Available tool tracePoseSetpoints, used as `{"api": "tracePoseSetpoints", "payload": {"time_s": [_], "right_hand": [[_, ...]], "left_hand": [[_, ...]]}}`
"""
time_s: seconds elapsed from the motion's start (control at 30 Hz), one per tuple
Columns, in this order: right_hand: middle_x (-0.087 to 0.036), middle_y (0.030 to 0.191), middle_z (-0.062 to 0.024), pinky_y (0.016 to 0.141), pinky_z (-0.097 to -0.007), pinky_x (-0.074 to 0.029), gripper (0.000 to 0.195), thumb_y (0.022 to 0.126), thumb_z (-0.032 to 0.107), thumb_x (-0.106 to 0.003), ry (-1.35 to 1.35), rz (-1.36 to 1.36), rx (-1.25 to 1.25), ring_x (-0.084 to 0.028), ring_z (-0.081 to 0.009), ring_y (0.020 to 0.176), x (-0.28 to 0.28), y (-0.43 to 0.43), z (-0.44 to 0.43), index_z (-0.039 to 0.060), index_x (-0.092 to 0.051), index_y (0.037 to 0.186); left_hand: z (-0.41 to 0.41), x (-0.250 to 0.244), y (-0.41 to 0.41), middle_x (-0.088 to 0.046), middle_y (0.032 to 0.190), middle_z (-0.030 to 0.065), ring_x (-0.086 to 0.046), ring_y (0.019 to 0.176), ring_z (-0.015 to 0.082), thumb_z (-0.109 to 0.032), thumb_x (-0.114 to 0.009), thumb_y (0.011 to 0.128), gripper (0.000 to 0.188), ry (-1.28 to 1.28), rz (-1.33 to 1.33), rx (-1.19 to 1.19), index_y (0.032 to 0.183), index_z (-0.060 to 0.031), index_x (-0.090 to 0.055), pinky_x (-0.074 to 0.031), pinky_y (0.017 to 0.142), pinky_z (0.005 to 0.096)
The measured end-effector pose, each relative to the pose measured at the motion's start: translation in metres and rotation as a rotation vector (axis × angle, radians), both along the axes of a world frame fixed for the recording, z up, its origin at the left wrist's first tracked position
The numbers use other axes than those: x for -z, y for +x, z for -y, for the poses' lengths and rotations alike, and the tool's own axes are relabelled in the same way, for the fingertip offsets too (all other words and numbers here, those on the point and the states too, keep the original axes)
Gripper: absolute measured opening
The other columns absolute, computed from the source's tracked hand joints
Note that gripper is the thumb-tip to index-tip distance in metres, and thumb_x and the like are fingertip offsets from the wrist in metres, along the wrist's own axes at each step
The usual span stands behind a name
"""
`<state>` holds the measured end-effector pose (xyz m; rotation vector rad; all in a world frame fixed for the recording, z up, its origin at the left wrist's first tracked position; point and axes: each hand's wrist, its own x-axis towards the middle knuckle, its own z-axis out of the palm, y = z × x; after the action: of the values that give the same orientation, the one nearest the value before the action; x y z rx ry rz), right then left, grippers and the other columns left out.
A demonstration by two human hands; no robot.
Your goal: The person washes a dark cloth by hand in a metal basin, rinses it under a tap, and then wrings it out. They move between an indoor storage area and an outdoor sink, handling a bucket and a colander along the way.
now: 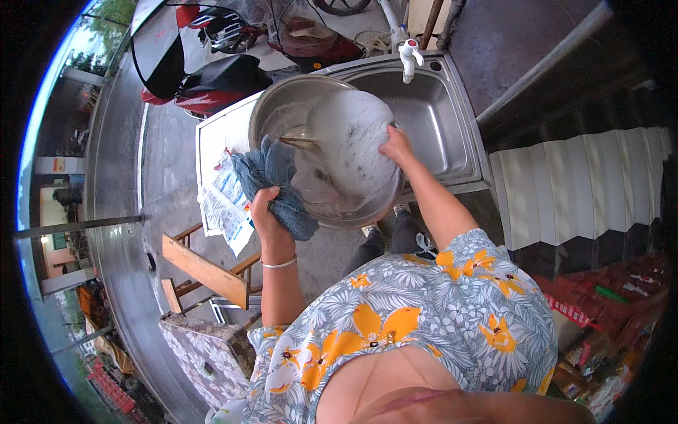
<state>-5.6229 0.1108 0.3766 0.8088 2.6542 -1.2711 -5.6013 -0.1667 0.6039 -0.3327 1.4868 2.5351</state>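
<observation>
A large round metal basin (258, 114) sits at the left part of the sink unit, overlapping the sink bowl and overhanging the front edge. White suds (352, 143) cover its right side, with cloudy water around them. A thin brown stick-like thing (299, 142) pokes out of the water. My right hand (396, 146) grips the basin's right rim, its fingertips against the suds. Bunched in my left hand (267, 209) is a grey-blue cloth (273, 169), lifted over the basin's left front rim. What lies beneath the foam is hidden.
Beside the basin is the stainless-steel sink (424, 114), with a white tap (410, 58) above it. A printed plastic packet (228, 206) lies on the white left ledge. Red scooters (222, 85) stand behind; a wooden stool (206, 270) lies to the left.
</observation>
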Motion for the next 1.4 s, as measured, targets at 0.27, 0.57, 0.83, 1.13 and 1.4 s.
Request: {"api": "tracePoseSetpoints", "payload": {"time_s": [0.27,0.57,0.83,1.13,1.4], "right_hand": [[-0.047,0.115,-0.0179,0.086,-0.0434,-0.041,0.054,0.058,0.018,-0.069,0.44,0.022,-0.11,-0.043,-0.0377,0.109,0.018,-0.023,0.022,0.0062,-0.055,0.109],[-0.059,0.093,-0.0218,0.071,-0.047,-0.043,0.027,0.076,0.024,-0.056,-0.327,-0.131,-0.47,-0.058,-0.0376,0.085,0.011,-0.053,0.093,0.0023,-0.059,0.092],[-0.059,0.082,-0.0184,0.072,-0.0447,-0.045,0.022,0.079,0.024,-0.054,0.067,-0.219,-0.275,-0.056,-0.0371,0.085,0.018,-0.01,0.019,0.0062,-0.063,0.089],[-0.064,0.091,-0.016,0.071,-0.0359,-0.048,0.033,0.075,0.029,-0.067,-0.255,-0.475,0.41,-0.062,-0.0285,0.086,-0.113,0.021,-0.109,0.0023,-0.062,0.093],[-0.063,0.092,-0.012,0.068,-0.0353,-0.049,0.057,0.071,0.048,-0.069,0.207,-0.74,0.054,-0.063,-0.0246,0.08,-0.2,-0.059,-0.083,0.0025,-0.06,0.104]], "left_hand": [[-0.067,-0.003,-0.026,-0.058,0.077,0.0102,-0.057,0.064,0.0214,-0.014,-0.052,0.069,0.026,-0.156,0.084,-0.095,0.088,0.0026,-0.056,-0.048,0.058,0.0309],[-0.129,-0.019,-0.03,-0.057,0.086,0.0085,-0.055,0.071,0.0189,-0.006,-0.054,0.063,0.037,-0.341,-0.072,-0.027,0.099,0.0028,-0.053,-0.046,0.068,0.0284],[-0.123,-0.022,-0.021,-0.061,0.088,0.009,-0.056,0.081,0.0193,-0.007,-0.068,0.059,0.041,-0.923,-0.492,0.032,0.097,0.0031,-0.057,-0.043,0.077,0.0291],[-0.1,-0.026,-0.013,-0.062,0.089,0.0127,-0.06,0.081,0.0231,-0.005,-0.069,0.06,0.04,-1.171,-0.826,0.047,0.097,0.0026,-0.057,-0.045,0.077,0.0308],[-0.073,0.003,-0.039,-0.06,0.088,0.0112,-0.059,0.076,0.0231,-0.01,-0.059,0.065,0.036,-0.249,-0.154,-0.109,0.099,0.002,-0.057,-0.048,0.072,0.031]]}}
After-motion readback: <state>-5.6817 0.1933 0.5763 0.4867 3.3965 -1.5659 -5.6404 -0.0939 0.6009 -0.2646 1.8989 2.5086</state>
